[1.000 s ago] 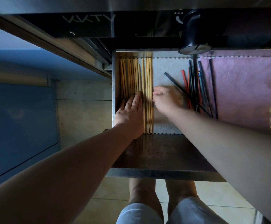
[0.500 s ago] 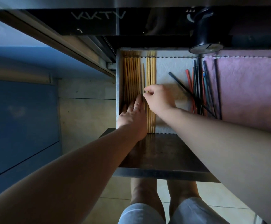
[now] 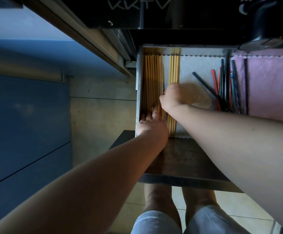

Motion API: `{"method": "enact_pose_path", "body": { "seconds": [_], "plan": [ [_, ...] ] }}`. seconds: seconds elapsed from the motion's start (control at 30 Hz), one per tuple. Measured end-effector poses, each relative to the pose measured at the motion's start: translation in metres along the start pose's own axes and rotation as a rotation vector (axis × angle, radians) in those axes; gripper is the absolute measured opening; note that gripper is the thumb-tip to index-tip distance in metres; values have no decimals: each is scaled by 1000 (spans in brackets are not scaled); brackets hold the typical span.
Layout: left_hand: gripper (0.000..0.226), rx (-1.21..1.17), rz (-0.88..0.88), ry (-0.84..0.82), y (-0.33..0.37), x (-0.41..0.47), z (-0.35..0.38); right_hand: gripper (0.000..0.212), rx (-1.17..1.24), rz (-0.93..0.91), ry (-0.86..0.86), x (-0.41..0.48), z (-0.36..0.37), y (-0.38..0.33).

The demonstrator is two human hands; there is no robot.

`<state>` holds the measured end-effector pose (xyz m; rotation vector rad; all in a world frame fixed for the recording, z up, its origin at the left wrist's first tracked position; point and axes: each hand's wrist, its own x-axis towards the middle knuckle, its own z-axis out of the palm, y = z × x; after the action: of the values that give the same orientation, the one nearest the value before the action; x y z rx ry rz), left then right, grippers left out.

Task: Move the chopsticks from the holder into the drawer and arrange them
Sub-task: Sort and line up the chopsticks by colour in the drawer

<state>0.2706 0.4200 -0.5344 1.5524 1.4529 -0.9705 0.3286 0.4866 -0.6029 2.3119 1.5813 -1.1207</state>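
- Two groups of wooden chopsticks lie lengthwise in the drawer (image 3: 138,85): a packed row (image 3: 152,81) against the 9 o'clock wall, and a smaller bundle (image 3: 174,68) just beside it toward 3 o'clock, with a strip of white liner (image 3: 196,65) showing between them.
- Your left hand (image 3: 151,122) lies flat on the near ends of the packed row, fingers (image 3: 155,112) extended and close together, pressing down. Use that pressure to stop the row from rolling.
- Your right hand (image 3: 174,97) is curled at the gap between the groups. Its fingertips are hidden, so whether they pinch a stick cannot be told.
- Slide sticks sideways toward 9 o'clock, parallel to the row, and square their near ends against the edge at 6 o'clock.
- Coloured chopsticks (image 3: 225,88) lie loose and crossed at 3 o'clock, overlapping the pink cloth (image 3: 269,85). The bare liner between them and your right hand is the open working room.
- Judged risk: a dark holder (image 3: 264,22) overhangs the drawer at 1 o'clock, so lift your hands low there.
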Motion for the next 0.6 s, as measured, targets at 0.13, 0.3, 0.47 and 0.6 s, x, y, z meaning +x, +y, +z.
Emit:
{"method": "enact_pose_path", "body": {
  "seconds": [0.13,0.3,0.47,0.6],
  "plan": [
    [83,7,10,-17,1,0,0,21,108,68,-68,2,-6,2],
    [89,-45,0,45,3,4,4,15,187,35,-45,0,-31,14],
    [94,10,116,216,8,17,2,15,325,46,8,0,-55,42],
    [83,234,279,323,17,34,4,17,401,110,56,-1,-66,65]
  ]
}}
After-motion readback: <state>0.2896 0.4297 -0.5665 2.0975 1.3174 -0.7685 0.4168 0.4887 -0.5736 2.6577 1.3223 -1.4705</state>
